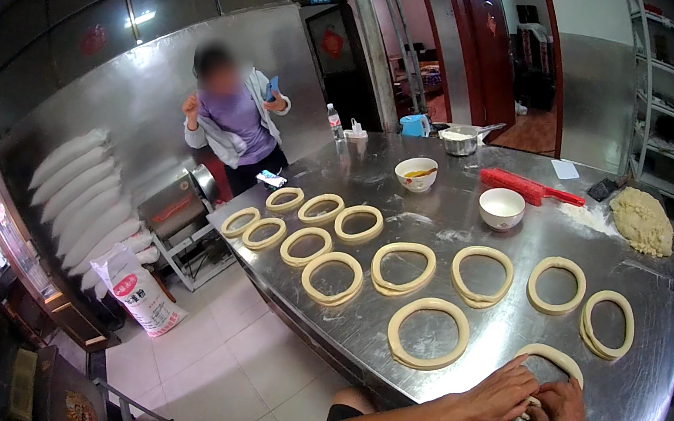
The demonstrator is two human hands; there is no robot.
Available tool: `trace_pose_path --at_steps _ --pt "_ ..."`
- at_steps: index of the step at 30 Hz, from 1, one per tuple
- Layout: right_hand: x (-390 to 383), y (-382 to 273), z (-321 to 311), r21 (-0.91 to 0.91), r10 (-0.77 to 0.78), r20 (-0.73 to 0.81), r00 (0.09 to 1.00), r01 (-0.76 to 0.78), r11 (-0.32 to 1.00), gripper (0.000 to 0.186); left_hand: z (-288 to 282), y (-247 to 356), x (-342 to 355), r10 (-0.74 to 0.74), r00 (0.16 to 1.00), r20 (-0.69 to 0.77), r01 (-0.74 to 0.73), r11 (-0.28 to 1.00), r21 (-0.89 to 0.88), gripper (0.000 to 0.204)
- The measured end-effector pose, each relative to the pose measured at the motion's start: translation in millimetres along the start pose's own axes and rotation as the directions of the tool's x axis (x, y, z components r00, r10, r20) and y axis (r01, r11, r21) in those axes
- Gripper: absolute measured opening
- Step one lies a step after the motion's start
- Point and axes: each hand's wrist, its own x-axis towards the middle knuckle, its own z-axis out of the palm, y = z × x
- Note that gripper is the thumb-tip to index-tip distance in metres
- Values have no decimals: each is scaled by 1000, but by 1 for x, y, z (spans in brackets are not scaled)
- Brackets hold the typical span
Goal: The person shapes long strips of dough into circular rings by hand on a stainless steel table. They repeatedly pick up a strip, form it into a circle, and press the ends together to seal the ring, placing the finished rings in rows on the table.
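Note:
Near the front right edge of the steel table, a pale dough ring [556, 355] lies under both of my hands. My left hand [502, 390] is closed on the ring's near left side, fingers bent down onto the dough. Right beside it, my right hand [562, 415] pinches the near side of the same ring. The two hands almost touch and hide the stretch of dough between them. A finished-looking dough ring [424, 364] lies just left of my left hand, and another dough ring [604, 350] lies beyond my right hand.
Several more dough rings [329, 300] cover the table's left and middle. Farther back stand a white bowl [501, 210], a bowl with yellow liquid [416, 175], a red brush [526, 188] and a dough lump [642, 222]. A person [237, 120] stands behind the table's far left corner.

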Motion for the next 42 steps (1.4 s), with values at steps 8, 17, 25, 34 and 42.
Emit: trace_pose_path --at_steps 8,17,25,34,42 --pt "3 -2 -5 44 80 80 994 -84 995 30 5 -2 -1 3 999 32 -3 1000 -5 24" --pt "5 -6 -11 45 102 126 987 -109 993 31 6 -2 -1 2 998 57 0 1000 -21 26" --pt "3 -5 -21 55 85 149 985 -94 994 31 13 -1 2 0 1000 -2 0 1000 -24 31" --pt "-2 -3 -17 39 168 24 985 -169 985 16 26 3 6 -2 998 -60 -2 998 -56 15" --pt "7 -14 -34 92 132 148 980 -147 985 17 18 2 5 95 995 -23 -91 989 114 17"
